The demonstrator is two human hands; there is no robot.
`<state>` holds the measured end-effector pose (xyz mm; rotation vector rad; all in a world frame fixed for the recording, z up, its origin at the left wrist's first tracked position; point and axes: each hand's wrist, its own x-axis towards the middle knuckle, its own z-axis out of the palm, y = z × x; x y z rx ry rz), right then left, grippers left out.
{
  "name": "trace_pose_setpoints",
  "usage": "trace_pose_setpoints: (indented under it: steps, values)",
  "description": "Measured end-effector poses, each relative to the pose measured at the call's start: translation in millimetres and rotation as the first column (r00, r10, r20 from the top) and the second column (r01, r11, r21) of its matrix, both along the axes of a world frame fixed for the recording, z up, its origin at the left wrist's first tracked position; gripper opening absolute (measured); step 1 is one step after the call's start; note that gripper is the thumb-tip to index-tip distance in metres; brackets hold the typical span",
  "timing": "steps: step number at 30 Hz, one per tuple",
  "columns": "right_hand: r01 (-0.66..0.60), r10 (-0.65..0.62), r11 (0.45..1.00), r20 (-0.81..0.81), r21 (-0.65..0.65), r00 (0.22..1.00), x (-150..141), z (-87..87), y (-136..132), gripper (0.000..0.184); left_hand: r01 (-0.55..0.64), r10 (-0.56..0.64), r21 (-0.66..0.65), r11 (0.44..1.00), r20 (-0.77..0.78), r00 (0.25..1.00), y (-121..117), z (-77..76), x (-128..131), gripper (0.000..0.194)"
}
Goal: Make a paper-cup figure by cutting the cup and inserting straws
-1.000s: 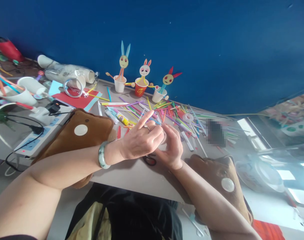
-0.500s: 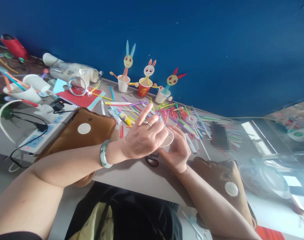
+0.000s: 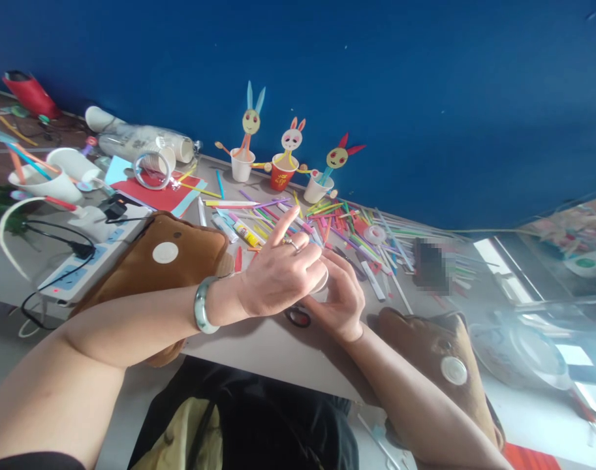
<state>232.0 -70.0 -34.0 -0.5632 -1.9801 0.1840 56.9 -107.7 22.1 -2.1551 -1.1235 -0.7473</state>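
Observation:
Between my two hands is a white paper cup, its pale round rim [image 3: 320, 282] showing only in part behind my fingers. My left hand [image 3: 282, 273], with a ring and a green bangle, lies over its near side, the index finger stretched out and the others curled. From the right, my right hand [image 3: 341, 297] wraps its thumb and fingers around the cup. The dark handle of a pair of scissors [image 3: 298, 318] lies on the table just below the hands. Most of the cup is hidden.
Three paper-cup rabbit figures, white [image 3: 242, 166], red [image 3: 282, 176] and white [image 3: 318, 189], stand by the blue wall. Colored sticks [image 3: 337, 219] lie scattered before them. Brown cushions [image 3: 190, 248] flank me; a power strip [image 3: 77, 261] with cables is at left.
Both hands have shifted slightly, the right one moving left and closer to the left hand. Less of the cup's rim shows now.

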Motion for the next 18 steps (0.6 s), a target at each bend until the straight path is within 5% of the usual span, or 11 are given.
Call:
trace_pose_setpoints:
  steps: [7, 18]
  values:
    - [0.051, -0.046, 0.994, 0.044, -0.101, 0.998, 1, -2.1, -1, 0.053, 0.008, -0.002, 0.104, 0.995, -0.055, 0.998, 5, -6.3, 2, 0.029]
    - [-0.089, 0.052, 0.932, -0.114, -0.351, 0.992, 0, -13.1, 0, 0.059, 0.032, -0.032, 0.019, 0.999, 0.031, 0.999, 6, -4.9, -1, 0.024]
